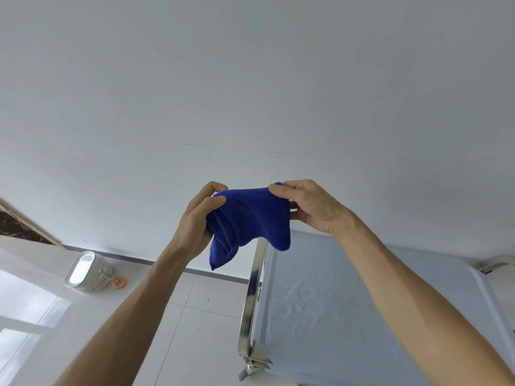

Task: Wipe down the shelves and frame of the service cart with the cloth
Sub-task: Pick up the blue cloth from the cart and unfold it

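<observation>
Two bare forearms reach forward and up, holding a blue cloth (pixel 249 218) in the air in front of a plain white wall (pixel 250 79). The left hand (pixel 198 218) grips the cloth's left side, fingers curled over the top edge and thumb pressed into the bunched folds. The right hand (pixel 309 204) pinches the cloth's upper right corner between thumb and fingers. The cloth sags between the two hands, its lower corners hanging free, above and clear of the cart.

The service cart (pixel 348 302) stands low and to the right. Its top shelf is pale grey-blue with a raised rim, and streaks of wetness or foam lie across its middle. A shiny metal frame rail (pixel 252 296) runs along the shelf's left edge down to a bracket and bolt at the near corner. A curved metal piece shows at the far right edge.

No brand, label or writing can be read anywhere.

To the left of the cart lies open, glossy white tiled floor (pixel 181 316). Against the wall's grey skirting, well apart from the cart, sits a stack of metal trays (pixel 89 271) with a small orange object (pixel 119 282) just beside it
</observation>
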The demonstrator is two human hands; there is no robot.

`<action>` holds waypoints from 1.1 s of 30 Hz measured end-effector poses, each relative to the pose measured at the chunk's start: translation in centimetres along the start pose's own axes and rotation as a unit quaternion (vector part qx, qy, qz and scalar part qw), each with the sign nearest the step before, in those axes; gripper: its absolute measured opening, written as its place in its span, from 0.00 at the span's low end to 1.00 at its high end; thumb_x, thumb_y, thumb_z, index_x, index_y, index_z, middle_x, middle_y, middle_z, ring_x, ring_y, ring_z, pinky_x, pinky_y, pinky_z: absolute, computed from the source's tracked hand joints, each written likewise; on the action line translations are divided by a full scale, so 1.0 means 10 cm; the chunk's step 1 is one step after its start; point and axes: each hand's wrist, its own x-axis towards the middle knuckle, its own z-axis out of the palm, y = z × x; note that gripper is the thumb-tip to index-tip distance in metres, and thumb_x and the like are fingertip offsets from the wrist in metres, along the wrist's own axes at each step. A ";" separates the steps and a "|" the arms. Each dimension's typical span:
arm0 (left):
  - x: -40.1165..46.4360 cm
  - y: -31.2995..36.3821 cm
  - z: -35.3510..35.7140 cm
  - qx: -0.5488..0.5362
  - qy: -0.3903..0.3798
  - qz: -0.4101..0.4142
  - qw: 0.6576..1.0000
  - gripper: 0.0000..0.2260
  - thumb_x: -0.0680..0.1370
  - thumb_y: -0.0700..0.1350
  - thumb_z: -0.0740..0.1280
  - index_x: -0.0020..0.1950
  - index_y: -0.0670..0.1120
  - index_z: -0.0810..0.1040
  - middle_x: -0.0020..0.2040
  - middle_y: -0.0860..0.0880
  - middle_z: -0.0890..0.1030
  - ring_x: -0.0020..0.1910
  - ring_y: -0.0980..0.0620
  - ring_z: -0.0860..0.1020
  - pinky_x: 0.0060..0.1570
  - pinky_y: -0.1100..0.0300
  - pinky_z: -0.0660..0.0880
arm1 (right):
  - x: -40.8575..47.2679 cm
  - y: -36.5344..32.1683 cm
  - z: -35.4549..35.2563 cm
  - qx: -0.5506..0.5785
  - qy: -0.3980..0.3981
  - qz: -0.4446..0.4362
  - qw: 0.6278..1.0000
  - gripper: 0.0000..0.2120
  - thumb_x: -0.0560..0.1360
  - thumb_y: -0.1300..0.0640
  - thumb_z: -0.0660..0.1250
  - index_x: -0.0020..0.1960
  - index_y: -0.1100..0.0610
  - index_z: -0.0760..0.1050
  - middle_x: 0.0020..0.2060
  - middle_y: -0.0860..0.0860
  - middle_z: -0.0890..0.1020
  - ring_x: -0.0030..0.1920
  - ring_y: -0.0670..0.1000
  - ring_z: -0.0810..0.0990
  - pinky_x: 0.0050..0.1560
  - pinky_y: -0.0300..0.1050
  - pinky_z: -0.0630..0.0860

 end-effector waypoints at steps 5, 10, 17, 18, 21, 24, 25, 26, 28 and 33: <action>-0.01 0.21 -0.21 0.021 -0.055 0.046 0.997 0.07 0.77 0.42 0.60 0.46 0.51 0.76 0.41 0.50 0.77 0.39 0.50 0.75 0.36 0.60 0.73 | -0.17 -0.39 0.10 -0.078 0.044 -0.119 0.989 0.10 0.75 0.49 0.73 0.42 0.56 0.83 0.37 0.48 0.84 0.39 0.47 0.82 0.39 0.43 0.80; 0.01 0.40 -0.27 0.014 -0.100 0.053 0.993 0.04 0.74 0.46 0.63 0.47 0.51 0.76 0.40 0.48 0.76 0.38 0.47 0.75 0.35 0.55 0.74 | -0.23 -0.68 0.18 -0.145 0.098 -0.190 0.966 0.14 0.72 0.46 0.75 0.43 0.57 0.82 0.39 0.49 0.83 0.42 0.48 0.81 0.49 0.41 0.76; 0.07 0.52 -0.24 -0.082 -0.090 0.029 0.992 0.08 0.76 0.41 0.56 0.45 0.51 0.74 0.37 0.51 0.74 0.35 0.51 0.72 0.32 0.59 0.68 | -0.19 -0.65 0.25 -0.115 0.080 -0.199 0.970 0.10 0.76 0.53 0.73 0.41 0.57 0.78 0.46 0.56 0.85 0.43 0.53 0.84 0.45 0.51 0.84; 0.07 0.53 -0.23 -0.096 -0.085 0.020 0.992 0.08 0.76 0.41 0.56 0.45 0.50 0.73 0.37 0.50 0.73 0.36 0.51 0.72 0.33 0.58 0.68 | -0.18 -0.64 0.27 -0.115 0.090 -0.204 0.968 0.10 0.76 0.53 0.74 0.41 0.56 0.77 0.44 0.57 0.85 0.41 0.53 0.83 0.41 0.51 0.84; 0.08 0.54 -0.20 -0.124 -0.059 -0.014 0.990 0.04 0.75 0.42 0.60 0.44 0.46 0.73 0.40 0.50 0.74 0.39 0.51 0.73 0.38 0.58 0.70 | -0.15 -0.59 0.32 -0.102 0.140 -0.204 0.964 0.10 0.74 0.51 0.75 0.41 0.55 0.77 0.41 0.56 0.84 0.38 0.51 0.82 0.35 0.48 0.81; 0.05 0.55 -0.14 -0.171 -0.053 -0.045 0.983 0.04 0.76 0.42 0.61 0.47 0.44 0.75 0.43 0.48 0.76 0.41 0.51 0.76 0.40 0.59 0.75 | -0.14 -0.47 0.40 0.000 0.180 -0.160 0.971 0.13 0.70 0.48 0.77 0.44 0.55 0.77 0.37 0.49 0.84 0.36 0.48 0.80 0.32 0.42 0.75; 0.04 0.56 -0.13 -0.183 -0.059 -0.050 0.980 0.05 0.76 0.42 0.61 0.48 0.43 0.74 0.43 0.48 0.77 0.40 0.51 0.77 0.40 0.60 0.76 | -0.15 -0.41 0.43 0.048 0.185 -0.126 0.973 0.17 0.68 0.45 0.78 0.47 0.55 0.77 0.39 0.50 0.84 0.38 0.50 0.80 0.35 0.44 0.74; 0.02 0.57 -0.12 -0.195 -0.068 -0.052 0.977 0.05 0.77 0.41 0.60 0.49 0.43 0.74 0.43 0.48 0.76 0.40 0.51 0.77 0.41 0.60 0.77 | -0.17 -0.33 0.47 0.089 0.180 -0.091 0.975 0.23 0.67 0.41 0.77 0.52 0.56 0.78 0.43 0.51 0.84 0.42 0.52 0.80 0.40 0.47 0.74; 0.00 0.60 -0.10 -0.211 -0.084 -0.059 0.972 0.05 0.78 0.40 0.59 0.50 0.42 0.73 0.44 0.47 0.76 0.41 0.51 0.76 0.42 0.60 0.76 | -0.20 -0.11 0.54 0.132 0.130 -0.036 0.982 0.35 0.68 0.31 0.71 0.62 0.59 0.79 0.54 0.54 0.82 0.53 0.55 0.79 0.53 0.52 0.73; -0.05 0.61 -0.11 -0.199 -0.085 -0.092 0.972 0.07 0.80 0.40 0.59 0.50 0.42 0.76 0.44 0.47 0.79 0.42 0.51 0.78 0.44 0.59 0.78 | -0.44 0.19 0.74 0.186 0.042 -0.025 0.981 0.30 0.70 0.34 0.71 0.62 0.53 0.81 0.63 0.53 0.81 0.63 0.54 0.80 0.55 0.50 0.80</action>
